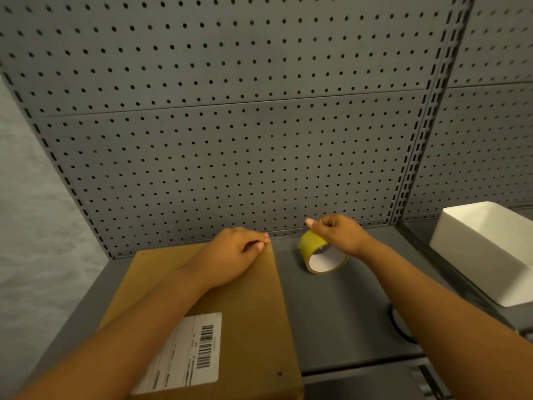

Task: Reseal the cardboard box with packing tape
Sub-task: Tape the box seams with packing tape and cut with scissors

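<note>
A brown cardboard box (248, 313) lies flat on the grey shelf, with a white barcode label (187, 350) on its near part. My left hand (233, 255) rests on the box's far right corner, fingers curled at the edge. To the right of the box a roll of yellowish packing tape (320, 255) stands tilted on the shelf. My right hand (337, 232) grips the top of the roll, thumb sticking out to the left.
A white rectangular bin (487, 249) stands at the right on the grey shelf (340, 321). A grey pegboard wall (230, 125) rises right behind the box and the tape. A black ring (399, 324) lies near my right forearm.
</note>
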Available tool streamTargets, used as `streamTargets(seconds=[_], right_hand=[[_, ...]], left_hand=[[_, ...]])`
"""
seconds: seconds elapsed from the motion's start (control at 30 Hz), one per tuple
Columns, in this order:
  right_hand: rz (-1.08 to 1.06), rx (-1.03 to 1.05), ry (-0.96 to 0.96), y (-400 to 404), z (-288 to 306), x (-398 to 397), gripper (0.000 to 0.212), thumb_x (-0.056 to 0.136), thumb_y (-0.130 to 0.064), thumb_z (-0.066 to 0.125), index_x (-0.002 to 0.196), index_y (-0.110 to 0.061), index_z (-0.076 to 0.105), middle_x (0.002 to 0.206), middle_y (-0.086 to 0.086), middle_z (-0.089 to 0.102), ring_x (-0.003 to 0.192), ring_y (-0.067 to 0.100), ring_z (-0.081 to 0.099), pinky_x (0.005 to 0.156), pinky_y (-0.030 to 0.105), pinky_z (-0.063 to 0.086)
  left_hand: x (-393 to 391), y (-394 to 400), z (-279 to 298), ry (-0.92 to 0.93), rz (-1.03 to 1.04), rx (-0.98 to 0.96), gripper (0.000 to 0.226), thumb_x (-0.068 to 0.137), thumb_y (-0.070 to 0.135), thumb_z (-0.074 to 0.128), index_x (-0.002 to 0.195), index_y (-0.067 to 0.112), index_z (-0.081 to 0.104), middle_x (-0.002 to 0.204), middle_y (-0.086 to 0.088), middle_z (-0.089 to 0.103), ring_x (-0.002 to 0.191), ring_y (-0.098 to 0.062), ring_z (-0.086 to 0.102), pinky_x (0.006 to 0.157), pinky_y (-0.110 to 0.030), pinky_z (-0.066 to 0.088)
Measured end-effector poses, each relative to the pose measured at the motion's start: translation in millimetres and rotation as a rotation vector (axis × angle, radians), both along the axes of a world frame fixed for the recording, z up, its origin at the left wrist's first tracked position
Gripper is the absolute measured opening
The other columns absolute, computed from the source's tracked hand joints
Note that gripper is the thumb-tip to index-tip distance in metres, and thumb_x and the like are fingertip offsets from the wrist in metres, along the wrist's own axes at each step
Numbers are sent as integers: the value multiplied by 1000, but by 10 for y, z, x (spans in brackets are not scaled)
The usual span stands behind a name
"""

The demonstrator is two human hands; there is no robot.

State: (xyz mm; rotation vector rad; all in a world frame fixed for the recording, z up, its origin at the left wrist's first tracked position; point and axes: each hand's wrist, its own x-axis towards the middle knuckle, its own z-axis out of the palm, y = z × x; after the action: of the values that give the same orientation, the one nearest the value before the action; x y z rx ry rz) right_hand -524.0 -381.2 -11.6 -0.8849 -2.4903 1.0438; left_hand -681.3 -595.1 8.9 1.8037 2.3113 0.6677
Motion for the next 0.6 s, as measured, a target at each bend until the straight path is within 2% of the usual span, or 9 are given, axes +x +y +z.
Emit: streamTargets(seconds=[0.03, 0.1, 0.17, 0.27, 0.4, 0.5, 0.6], right_hand=[[-22, 9, -3, 6, -1, -5, 49, 94, -52, 48, 63, -16, 34, 60, 1, 36, 58, 15, 35, 57, 27, 30], [-62, 12, -8, 23, -2, -14, 45, 94, -50, 48, 71, -12, 45, 65, 2, 45, 64, 15, 42, 60, 28, 35], [-82, 11, -3, 28, -13, -20, 42, 94, -48, 49, 77, -10, 51, 68, 2, 49, 67, 16, 46, 61, 28, 38], [-120, 25, 47, -21, -11, -17, 37, 96, -44, 49, 80, -11, 53, 69, 0, 52, 66, 14, 48, 59, 25, 38], [-173, 50, 109, -102, 10, 77, 31, 98, -37, 48, 85, -10, 55, 72, -1, 52, 68, 15, 48, 55, 23, 36], [-210, 74, 81, -115, 12, 247, 21, 97, -31, 51, 90, -11, 54, 75, 0, 53, 71, 16, 50, 56, 24, 37], [-301, 66, 78, -134, 18, 460, 18, 94, -21, 55, 107, -8, 55, 91, 9, 60, 82, 21, 54, 68, 30, 43]], left_hand=[[32, 68, 22, 32, 19, 29, 31, 101, 29, 41, 128, 29, 57, 130, 13, 55, 116, -1, 46, 100, -20, 35], [117, 225, 40, 121, 8, 78, 29, 101, 25, 42, 125, 24, 59, 125, 7, 58, 115, -7, 47, 100, -29, 38], [204, 379, 29, 159, -56, 56, 32, 101, 22, 41, 128, 24, 57, 130, 6, 55, 122, -10, 43, 106, -35, 35], [292, 568, 12, 152, -162, -54, 39, 101, 18, 38, 138, 26, 48, 144, 8, 45, 133, -10, 36, 112, -33, 29], [304, 716, 25, 174, -224, -112, 40, 101, 15, 37, 138, 26, 48, 142, 6, 47, 127, -14, 43, 107, -38, 37], [263, 777, 64, 190, -267, -100, 38, 101, 14, 36, 134, 25, 52, 137, 6, 50, 124, -13, 45, 104, -34, 39], [206, 815, 101, 216, -322, -84, 38, 102, 13, 36, 133, 25, 54, 136, 8, 50, 124, -10, 44, 104, -25, 36]])
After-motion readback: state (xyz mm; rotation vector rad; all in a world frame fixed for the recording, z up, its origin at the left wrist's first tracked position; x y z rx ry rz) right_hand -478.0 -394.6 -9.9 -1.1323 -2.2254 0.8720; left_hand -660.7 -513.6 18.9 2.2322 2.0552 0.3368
